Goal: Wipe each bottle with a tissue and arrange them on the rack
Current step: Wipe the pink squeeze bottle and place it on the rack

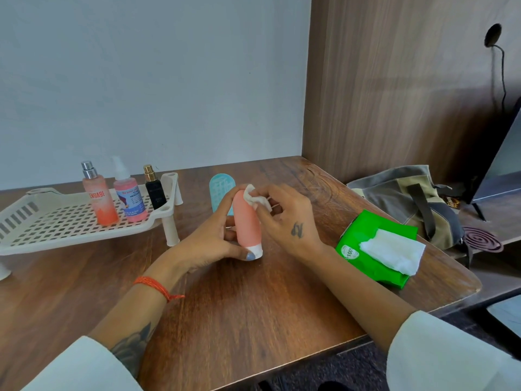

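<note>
My right hand (287,218) pinches a crumpled white tissue (256,199) between thumb and fingertips and presses it against the rounded upper end of a peach-pink squeeze bottle (247,224). My left hand (210,244) curls round the same bottle from the other side, thumb low near its white cap (257,251), which rests on the wooden table (239,306); the bottle stands cap-down and nearly upright between the two hands.

Progress, as I judge it: three bottles already stand on the white perforated rack (56,221), well off beyond my left fingers. They are an orange spray bottle (99,198), a pink pump bottle (130,197) and a small black perfume bottle (154,190), side by side toward the rack's right end. I take those as wiped and placed. The peach bottle is mid-wipe, with the tissue only at its top, so the rest of its body looks yet to be covered before it goes to the rack. A pale blue bottle (218,190) stands just behind my fingers, partly hidden by them, and looks like the last one waiting.

Past my right fingers lies a green tissue pack (366,235) with a fresh sheet (394,251) pulled out on top. Beyond it, off the table's edge, sits a canvas bag (406,198).
</note>
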Demonstrator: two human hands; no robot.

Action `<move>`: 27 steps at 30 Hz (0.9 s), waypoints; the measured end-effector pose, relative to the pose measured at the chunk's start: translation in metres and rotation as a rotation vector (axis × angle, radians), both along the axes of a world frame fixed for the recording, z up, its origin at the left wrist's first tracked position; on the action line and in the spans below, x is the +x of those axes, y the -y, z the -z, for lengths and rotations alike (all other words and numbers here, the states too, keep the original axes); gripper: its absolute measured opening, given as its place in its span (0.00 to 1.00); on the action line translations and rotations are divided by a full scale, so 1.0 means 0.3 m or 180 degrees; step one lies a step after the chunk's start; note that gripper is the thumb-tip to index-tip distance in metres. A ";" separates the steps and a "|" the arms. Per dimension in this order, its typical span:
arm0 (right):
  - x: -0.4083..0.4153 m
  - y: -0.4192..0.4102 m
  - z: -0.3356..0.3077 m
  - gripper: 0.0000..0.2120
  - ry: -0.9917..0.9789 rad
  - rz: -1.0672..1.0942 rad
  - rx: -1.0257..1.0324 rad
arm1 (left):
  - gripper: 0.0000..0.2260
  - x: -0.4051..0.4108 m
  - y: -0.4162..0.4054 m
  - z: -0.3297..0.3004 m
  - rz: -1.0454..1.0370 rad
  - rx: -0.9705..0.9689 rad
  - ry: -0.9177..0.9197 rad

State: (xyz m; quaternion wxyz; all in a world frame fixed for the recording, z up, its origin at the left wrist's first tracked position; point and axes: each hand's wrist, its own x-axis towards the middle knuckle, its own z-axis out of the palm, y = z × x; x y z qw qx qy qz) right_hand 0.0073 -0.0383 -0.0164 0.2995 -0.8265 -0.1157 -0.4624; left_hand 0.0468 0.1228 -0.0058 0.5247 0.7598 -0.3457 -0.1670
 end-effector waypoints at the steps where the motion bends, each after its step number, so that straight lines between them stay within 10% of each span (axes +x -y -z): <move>1: 0.000 -0.001 0.001 0.09 0.0010 -0.0018 -0.0082 | 0.50 0.000 0.000 0.001 0.0006 -0.0020 -0.0015; 16: -0.095 0.044 0.011 0.09 -0.0833 -0.0802 -0.0882 | 0.50 -0.006 -0.001 -0.003 0.0084 -0.0100 0.0034; 27: -0.051 -0.037 -0.048 0.11 -0.0053 -0.0260 -0.0962 | 0.47 0.011 -0.006 0.012 -0.0016 -0.0036 -0.0126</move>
